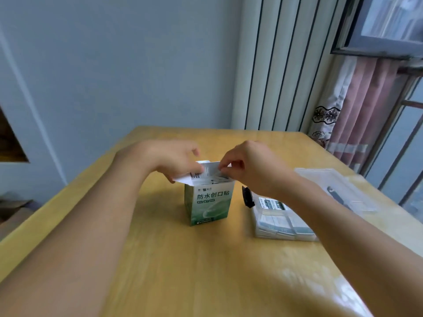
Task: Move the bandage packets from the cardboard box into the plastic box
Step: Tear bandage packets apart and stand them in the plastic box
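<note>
A green and white cardboard box (209, 203) stands upright mid-table with its top open. My left hand (174, 160) holds its white top flap at the left side. My right hand (248, 167) pinches a white bandage packet (211, 169) sticking up out of the box opening. To the right lies the clear plastic box (278, 221), with several bandage packets stacked inside; my right forearm crosses over part of it.
The plastic box's clear lid (338, 189) lies flat further right, near the table's right edge. A black clasp (247, 196) shows at the plastic box's left end. Wooden table (183, 271); wall behind, curtain and window at right.
</note>
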Tool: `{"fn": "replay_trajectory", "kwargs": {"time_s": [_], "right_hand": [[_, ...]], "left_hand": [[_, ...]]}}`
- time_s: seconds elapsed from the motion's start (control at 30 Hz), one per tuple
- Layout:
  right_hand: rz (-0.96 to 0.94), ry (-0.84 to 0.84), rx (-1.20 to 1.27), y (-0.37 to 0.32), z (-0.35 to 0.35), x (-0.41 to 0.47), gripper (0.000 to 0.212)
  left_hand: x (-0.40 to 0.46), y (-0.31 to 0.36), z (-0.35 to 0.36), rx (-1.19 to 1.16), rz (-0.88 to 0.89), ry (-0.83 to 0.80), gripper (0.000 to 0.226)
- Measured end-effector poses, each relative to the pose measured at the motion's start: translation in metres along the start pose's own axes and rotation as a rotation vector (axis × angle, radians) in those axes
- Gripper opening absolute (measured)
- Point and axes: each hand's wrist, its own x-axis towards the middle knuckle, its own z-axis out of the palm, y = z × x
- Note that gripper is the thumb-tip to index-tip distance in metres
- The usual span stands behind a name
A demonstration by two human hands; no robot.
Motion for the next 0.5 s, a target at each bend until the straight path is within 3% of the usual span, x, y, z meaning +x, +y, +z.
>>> {"fn": "replay_trajectory", "kwargs": {"time_s": [0.13, 0.5], "right_hand": [[0.021, -0.006, -0.023, -0.003, -0.002, -0.003, 0.014], [0.044, -0.163, 0.109, 0.002, -0.014, -0.003, 0.006]], "left_hand": [[-0.004, 0.012, 0.001, -0.058, 0.132, 0.009, 0.039], [-0.007, 0.009, -0.002, -0.097, 0.238, -0.009, 0.034]]}}
